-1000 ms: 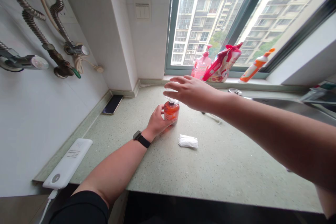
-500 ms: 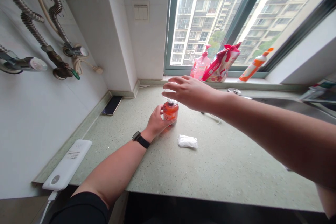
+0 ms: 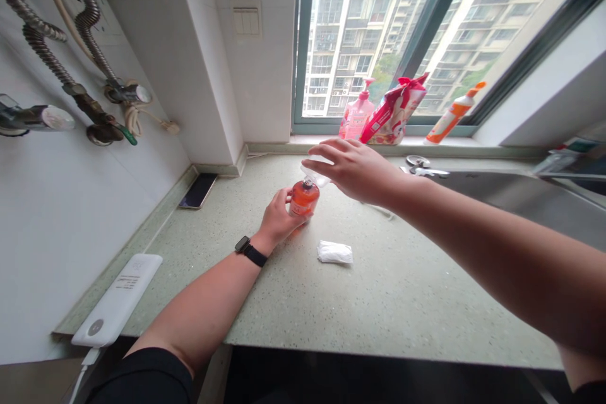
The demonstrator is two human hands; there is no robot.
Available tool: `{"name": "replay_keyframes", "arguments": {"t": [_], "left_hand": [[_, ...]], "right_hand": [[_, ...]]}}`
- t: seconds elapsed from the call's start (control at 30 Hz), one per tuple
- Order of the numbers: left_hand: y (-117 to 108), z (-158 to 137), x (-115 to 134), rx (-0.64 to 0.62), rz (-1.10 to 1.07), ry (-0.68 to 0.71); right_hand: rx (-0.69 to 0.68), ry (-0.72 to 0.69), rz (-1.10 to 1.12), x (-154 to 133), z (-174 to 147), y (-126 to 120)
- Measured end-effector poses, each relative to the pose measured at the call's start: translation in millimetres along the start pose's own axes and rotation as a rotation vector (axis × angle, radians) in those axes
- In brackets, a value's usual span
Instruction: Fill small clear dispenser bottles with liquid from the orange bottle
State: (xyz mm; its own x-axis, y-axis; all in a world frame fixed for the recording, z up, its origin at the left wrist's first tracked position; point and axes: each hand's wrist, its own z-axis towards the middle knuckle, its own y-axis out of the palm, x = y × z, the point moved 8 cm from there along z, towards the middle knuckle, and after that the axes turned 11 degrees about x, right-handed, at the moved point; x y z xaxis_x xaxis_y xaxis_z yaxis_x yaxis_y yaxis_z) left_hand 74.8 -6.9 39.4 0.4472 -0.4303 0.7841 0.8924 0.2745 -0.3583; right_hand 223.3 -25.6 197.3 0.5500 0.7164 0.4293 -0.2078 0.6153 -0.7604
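My left hand [image 3: 283, 216], wearing a watch [image 3: 243, 244] on its wrist, is wrapped around a bottle of orange-red liquid [image 3: 303, 197]. The bottle stands on the counter with its dark neck upward and a label on its front. Just above and to the right of the neck, my right hand [image 3: 348, 166] is closed on a clear plastic piece [image 3: 322, 181]; its exact kind is hard to make out. The fingers partly hide this piece. A folded white tissue [image 3: 334, 252] lies on the counter in front of the bottle.
On the speckled green counter [image 3: 379, 303] are a phone [image 3: 199, 190] and a white power bank [image 3: 118, 300]. A pink pump bottle [image 3: 356, 117], a red bag [image 3: 395, 110] and an orange-white bottle [image 3: 454, 115] stand on the sill. A metal sink [image 3: 511, 196] is at right.
My right hand has tilted the clear plastic piece to the right of the bottle's neck, showing the neck more plainly. My left hand still grips the bottle. The view has shifted slightly.
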Motion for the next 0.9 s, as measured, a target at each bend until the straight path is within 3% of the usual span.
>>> {"name": "replay_keyframes", "arguments": {"t": [0.43, 0.9], "left_hand": [[-2.0, 0.5, 8.6, 0.008, 0.064, 0.122], [-0.9, 1.9, 8.8, 0.009, 0.06, 0.184]], "right_hand": [[0.202, 0.39, 0.162, 19.1, -70.3, 17.3], [0.345, 0.493, 0.262, 19.0, -83.9, 22.6]]}}
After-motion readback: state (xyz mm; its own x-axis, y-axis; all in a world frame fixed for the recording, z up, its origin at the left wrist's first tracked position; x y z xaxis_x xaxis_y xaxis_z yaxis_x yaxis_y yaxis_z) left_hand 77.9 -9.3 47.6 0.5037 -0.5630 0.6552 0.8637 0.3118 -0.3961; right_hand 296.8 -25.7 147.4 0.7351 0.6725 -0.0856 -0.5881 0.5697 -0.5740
